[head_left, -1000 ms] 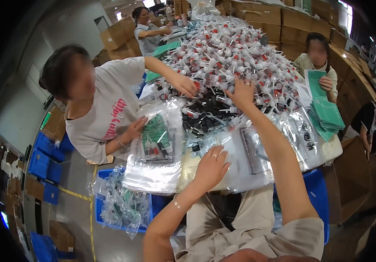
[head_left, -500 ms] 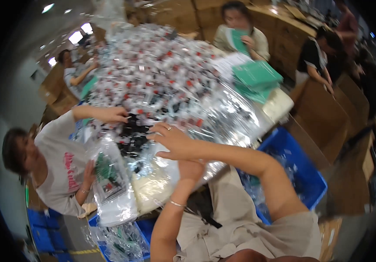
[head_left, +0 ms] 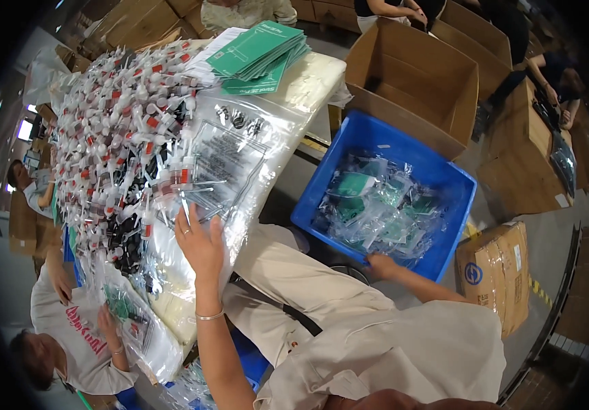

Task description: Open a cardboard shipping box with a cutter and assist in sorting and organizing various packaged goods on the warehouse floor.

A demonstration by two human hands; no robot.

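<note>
My left hand (head_left: 202, 249), with a ring and a bracelet, lies over a stack of clear plastic bags (head_left: 243, 154). Its fingers are stretched out and its thumb stands apart. Just beyond the fingertips are a few small clear vials with red bands (head_left: 179, 174) and some thin sticks, slightly blurred. At the near rim of a blue bin (head_left: 318, 167), my right hand (head_left: 381, 266) has its fingers curled over the edge. Inside the bin lie many filled clear packets (head_left: 383, 212), some showing green cards.
A large heap of white-capped vials (head_left: 113, 130) covers the table's left part. Green booklets (head_left: 260, 51) are stacked at its far end. An open carton (head_left: 410, 75) stands behind the bin, a taped box (head_left: 496, 277) right of it. A co-worker (head_left: 79, 328) sits at left.
The view has swung right, bringing the blue bin to the middle. My hands, close together before, are now apart: the left over the bags, the right at the bin's rim.
</note>
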